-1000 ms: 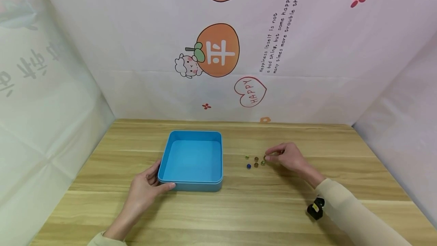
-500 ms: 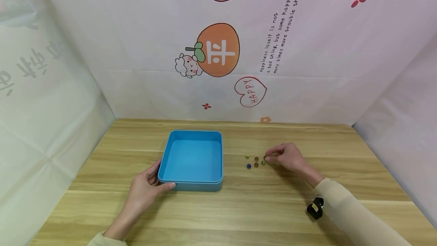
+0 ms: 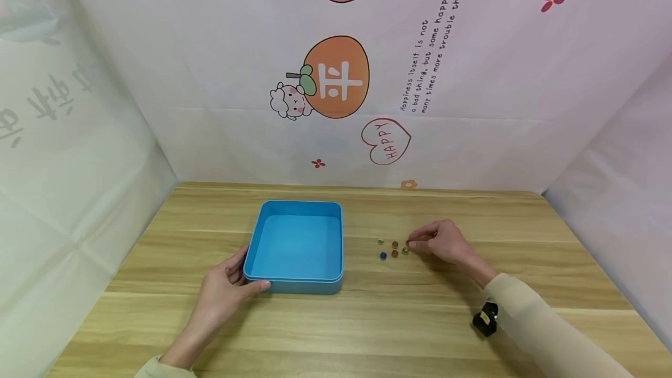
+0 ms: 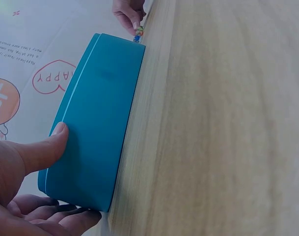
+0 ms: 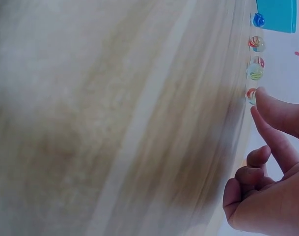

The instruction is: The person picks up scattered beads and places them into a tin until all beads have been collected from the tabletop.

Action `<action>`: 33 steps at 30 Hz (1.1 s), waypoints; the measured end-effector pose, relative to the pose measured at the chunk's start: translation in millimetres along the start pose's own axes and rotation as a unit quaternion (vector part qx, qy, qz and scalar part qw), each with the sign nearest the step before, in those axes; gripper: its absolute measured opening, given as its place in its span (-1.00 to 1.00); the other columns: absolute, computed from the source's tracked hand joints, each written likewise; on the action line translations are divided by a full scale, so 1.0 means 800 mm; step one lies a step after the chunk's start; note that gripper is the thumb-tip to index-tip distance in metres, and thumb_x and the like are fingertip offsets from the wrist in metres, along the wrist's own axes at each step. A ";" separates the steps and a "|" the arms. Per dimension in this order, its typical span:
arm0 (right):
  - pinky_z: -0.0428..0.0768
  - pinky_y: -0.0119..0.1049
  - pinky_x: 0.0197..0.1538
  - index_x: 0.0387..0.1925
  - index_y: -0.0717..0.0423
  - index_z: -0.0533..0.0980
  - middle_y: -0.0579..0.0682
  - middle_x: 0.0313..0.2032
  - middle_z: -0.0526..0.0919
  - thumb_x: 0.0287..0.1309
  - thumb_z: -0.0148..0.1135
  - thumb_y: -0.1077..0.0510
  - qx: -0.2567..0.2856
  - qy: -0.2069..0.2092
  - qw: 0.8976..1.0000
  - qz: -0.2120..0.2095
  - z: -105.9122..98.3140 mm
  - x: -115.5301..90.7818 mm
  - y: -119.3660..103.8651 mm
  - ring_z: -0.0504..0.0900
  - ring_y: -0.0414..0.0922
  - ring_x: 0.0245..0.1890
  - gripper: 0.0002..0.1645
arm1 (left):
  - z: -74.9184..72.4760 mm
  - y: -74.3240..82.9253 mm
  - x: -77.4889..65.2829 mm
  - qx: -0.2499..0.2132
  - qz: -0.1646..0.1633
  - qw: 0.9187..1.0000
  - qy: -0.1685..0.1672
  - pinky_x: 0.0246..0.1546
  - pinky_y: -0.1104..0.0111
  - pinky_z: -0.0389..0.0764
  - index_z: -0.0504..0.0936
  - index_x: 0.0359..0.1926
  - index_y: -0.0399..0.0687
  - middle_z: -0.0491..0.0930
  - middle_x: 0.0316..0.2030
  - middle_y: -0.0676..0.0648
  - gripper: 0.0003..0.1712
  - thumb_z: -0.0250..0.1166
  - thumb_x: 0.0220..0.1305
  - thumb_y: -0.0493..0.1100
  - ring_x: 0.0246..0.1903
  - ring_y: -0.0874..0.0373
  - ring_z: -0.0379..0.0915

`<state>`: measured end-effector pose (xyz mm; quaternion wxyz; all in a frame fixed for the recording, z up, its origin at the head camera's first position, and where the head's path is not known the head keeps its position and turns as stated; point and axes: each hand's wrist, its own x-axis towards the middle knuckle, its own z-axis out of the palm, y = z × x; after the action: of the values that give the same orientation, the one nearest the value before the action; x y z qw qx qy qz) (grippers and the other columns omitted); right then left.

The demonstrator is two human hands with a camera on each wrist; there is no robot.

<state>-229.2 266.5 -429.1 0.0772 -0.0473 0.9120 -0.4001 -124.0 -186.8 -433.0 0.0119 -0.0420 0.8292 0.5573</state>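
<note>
A square, open-topped blue plastic box [image 3: 301, 247] stands on the wooden table, bare inside. At its near left corner my left hand [image 3: 223, 290] holds it, thumb on the front wall and fingers along the left side. To the right of the box lies a small group of glass marbles, among them a dark blue marble [image 3: 383, 255], a brownish marble [image 3: 395, 254] and a greenish marble [image 3: 405, 250]. My right hand [image 3: 443, 242] pinches the rightmost marble [image 5: 251, 96] between thumb and index finger, its other fingers curled. That marble is partly hidden by the fingertips.
The wooden table [image 3: 336, 331] ends at a white printed backdrop [image 3: 472, 150] behind, with white sheets on both sides. A black device [image 3: 485, 319] is strapped at the right sleeve. A short stretch of tabletop separates the box from the marbles.
</note>
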 end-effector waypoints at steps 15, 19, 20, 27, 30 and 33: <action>0.42 -0.24 -0.30 -0.12 0.22 0.79 0.15 -0.08 0.69 0.22 0.55 0.19 -0.008 -0.003 1.000 -0.014 0.001 0.002 -0.002 0.43 -0.04 -0.31 -0.77 | 0.001 0.003 0.000 0.004 0.001 1.000 -0.003 0.23 0.09 0.57 0.20 0.58 -0.41 0.22 0.50 -0.43 0.12 0.65 0.15 -0.21 0.41 -0.27 0.30; 0.42 -0.24 -0.30 -0.12 0.22 0.79 0.16 -0.07 0.70 0.22 0.55 0.20 -0.012 -0.002 1.000 -0.014 0.003 0.003 -0.001 0.43 -0.04 -0.32 -0.78 | 0.001 0.003 -0.001 0.002 0.000 1.000 -0.004 0.23 0.09 0.57 0.20 0.58 -0.41 0.23 0.49 -0.43 0.11 0.65 0.16 -0.21 0.40 -0.26 0.31; 0.43 -0.23 -0.28 -0.13 0.22 0.79 0.16 -0.06 0.70 0.22 0.55 0.20 -0.014 -0.002 1.000 -0.015 0.003 0.003 -0.001 0.43 -0.04 -0.32 -0.78 | 0.001 0.003 -0.001 0.002 0.001 1.000 -0.004 0.23 0.09 0.58 0.20 0.58 -0.41 0.23 0.49 -0.43 0.11 0.65 0.16 -0.21 0.40 -0.26 0.31; 0.46 -0.22 -0.24 -0.15 0.22 0.80 0.16 -0.07 0.74 0.21 0.55 0.21 -0.025 -0.002 1.000 -0.017 0.003 0.004 -0.001 0.47 -0.04 -0.30 -0.80 | 0.001 0.004 -0.001 0.002 0.001 1.000 -0.005 0.23 0.09 0.57 0.19 0.58 -0.41 0.22 0.50 -0.43 0.12 0.65 0.16 -0.22 0.40 -0.27 0.30; 0.47 -0.22 -0.23 -0.16 0.20 0.80 0.15 -0.07 0.75 0.22 0.55 0.21 -0.030 -0.003 0.999 -0.017 0.003 0.003 -0.001 0.49 -0.04 -0.27 -0.82 | 0.001 0.004 -0.001 0.003 0.001 1.000 -0.004 0.23 0.08 0.57 0.19 0.58 -0.41 0.22 0.50 -0.43 0.12 0.65 0.15 -0.22 0.40 -0.28 0.30; 0.47 -0.22 -0.23 -0.16 0.20 0.80 0.14 -0.08 0.75 0.21 0.55 0.20 -0.031 -0.005 0.999 -0.019 0.002 0.002 -0.002 0.49 -0.04 -0.27 -0.81 | 0.001 0.004 -0.001 0.004 0.001 1.000 -0.004 0.23 0.08 0.57 0.20 0.57 -0.41 0.22 0.50 -0.43 0.12 0.65 0.15 -0.22 0.40 -0.28 0.30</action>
<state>-230.7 263.9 -429.5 0.0725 -0.0695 0.9226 -0.3725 -123.2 -184.8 -430.2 0.0145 -0.0393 0.8316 0.5538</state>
